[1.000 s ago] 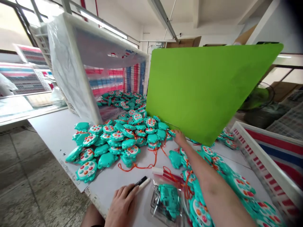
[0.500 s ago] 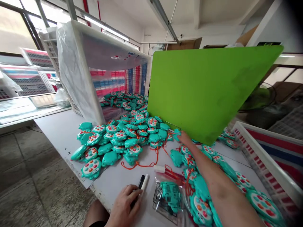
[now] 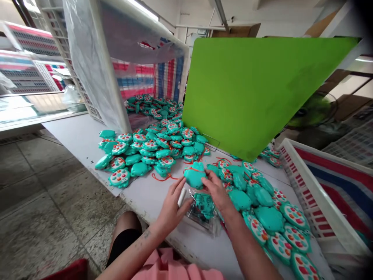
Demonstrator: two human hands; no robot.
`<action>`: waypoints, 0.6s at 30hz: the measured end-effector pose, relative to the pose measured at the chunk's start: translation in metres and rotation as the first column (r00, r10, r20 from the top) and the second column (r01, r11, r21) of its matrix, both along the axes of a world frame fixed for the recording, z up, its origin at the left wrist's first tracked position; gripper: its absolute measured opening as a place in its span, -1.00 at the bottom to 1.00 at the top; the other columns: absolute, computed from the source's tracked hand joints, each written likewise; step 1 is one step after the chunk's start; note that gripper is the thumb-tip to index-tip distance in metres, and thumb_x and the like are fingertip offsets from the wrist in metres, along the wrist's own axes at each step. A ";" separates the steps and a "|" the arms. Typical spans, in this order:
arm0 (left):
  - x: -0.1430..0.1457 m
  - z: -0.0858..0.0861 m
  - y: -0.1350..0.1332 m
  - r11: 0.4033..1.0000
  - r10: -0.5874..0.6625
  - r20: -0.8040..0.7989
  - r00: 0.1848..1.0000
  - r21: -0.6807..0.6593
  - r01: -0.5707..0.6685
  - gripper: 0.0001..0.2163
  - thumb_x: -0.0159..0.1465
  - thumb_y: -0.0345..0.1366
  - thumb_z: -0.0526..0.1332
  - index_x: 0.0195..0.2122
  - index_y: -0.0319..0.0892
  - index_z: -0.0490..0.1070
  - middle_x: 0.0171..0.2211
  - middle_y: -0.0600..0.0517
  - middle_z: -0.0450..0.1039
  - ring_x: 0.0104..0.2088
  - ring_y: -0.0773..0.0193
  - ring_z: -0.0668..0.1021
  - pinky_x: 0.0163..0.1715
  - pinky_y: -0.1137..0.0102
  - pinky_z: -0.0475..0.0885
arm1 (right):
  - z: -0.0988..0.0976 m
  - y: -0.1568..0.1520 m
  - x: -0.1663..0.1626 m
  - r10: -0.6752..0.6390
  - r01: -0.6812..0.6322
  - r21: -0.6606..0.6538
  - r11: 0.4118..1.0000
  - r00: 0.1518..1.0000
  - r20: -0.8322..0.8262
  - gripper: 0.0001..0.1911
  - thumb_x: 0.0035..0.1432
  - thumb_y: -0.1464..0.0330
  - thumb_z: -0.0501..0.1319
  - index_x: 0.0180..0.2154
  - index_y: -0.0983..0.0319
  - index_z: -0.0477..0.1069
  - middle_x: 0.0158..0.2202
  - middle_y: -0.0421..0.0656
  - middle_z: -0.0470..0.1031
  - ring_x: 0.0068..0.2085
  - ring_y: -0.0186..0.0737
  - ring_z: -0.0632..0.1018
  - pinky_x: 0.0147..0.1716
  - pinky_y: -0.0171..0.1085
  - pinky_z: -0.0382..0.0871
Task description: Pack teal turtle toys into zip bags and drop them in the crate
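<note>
A teal animal-shaped toy (image 3: 194, 177), its plain back upward and an orange cord across it, is raised just above the table. My right hand (image 3: 216, 190) grips its right edge between thumb and fingers. My left hand (image 3: 174, 202) has its fingers stretched towards the toy's left edge, fingertips at or touching it, thumb spread apart. In the gap between that thumb and fingers shows a white marker pen (image 3: 182, 197); whether it lies on the table or touches the hand I cannot tell. Below the toy lies a clear bag (image 3: 214, 227) containing a teal toy (image 3: 204, 204).
Many similar toys (image 3: 151, 153) are heaped at left, spilling from a plastic-lined crate (image 3: 113, 70) on its side. More toys (image 3: 269, 217) lie at right. A green board (image 3: 250, 97) stands behind, with a white crate (image 3: 326, 225) at far right.
My right hand has come back from beside the green board, bringing a toy to the middle. My left hand has moved up from the marker pens towards that toy. The view has tilted down.
</note>
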State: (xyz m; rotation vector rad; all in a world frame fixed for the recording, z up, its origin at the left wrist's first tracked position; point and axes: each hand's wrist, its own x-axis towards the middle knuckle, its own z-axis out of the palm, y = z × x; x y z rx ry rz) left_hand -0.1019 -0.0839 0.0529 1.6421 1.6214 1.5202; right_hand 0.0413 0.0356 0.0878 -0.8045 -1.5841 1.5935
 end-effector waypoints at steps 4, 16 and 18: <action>0.005 0.003 0.006 0.997 -0.049 0.346 0.937 -0.031 0.063 -0.29 0.22 -0.10 0.24 0.31 -0.11 -0.07 0.31 -0.17 0.03 0.30 0.02 0.14 0.26 0.09 0.09 | 0.000 -0.044 -0.004 0.157 -0.167 0.138 0.976 0.984 0.083 -0.63 0.23 0.17 0.14 0.02 0.16 0.34 -0.11 -0.13 0.46 -0.11 -0.19 0.49 -0.08 -0.21 0.39; 0.005 0.004 -0.004 0.953 -0.057 0.840 0.539 -0.116 0.281 -0.52 0.24 -0.04 0.19 0.15 -0.08 0.22 -0.03 -0.08 0.42 -0.26 0.20 0.56 -0.33 0.32 0.55 | -0.010 -0.054 -0.001 0.075 -0.091 0.086 0.992 0.982 0.171 -0.56 0.25 0.07 0.08 0.08 0.12 0.27 -0.05 -0.13 0.45 -0.10 -0.16 0.49 -0.13 -0.22 0.41; 0.005 0.004 -0.005 0.961 -0.077 0.777 0.624 -0.108 0.253 -0.51 0.22 -0.07 0.23 0.14 -0.10 0.24 0.03 -0.10 0.38 -0.16 0.16 0.54 -0.21 0.32 0.53 | -0.011 -0.057 -0.004 0.038 -0.063 0.117 0.991 0.978 0.207 -0.60 0.23 0.08 0.11 0.01 0.14 0.32 -0.16 -0.16 0.49 -0.19 -0.17 0.50 -0.20 -0.24 0.42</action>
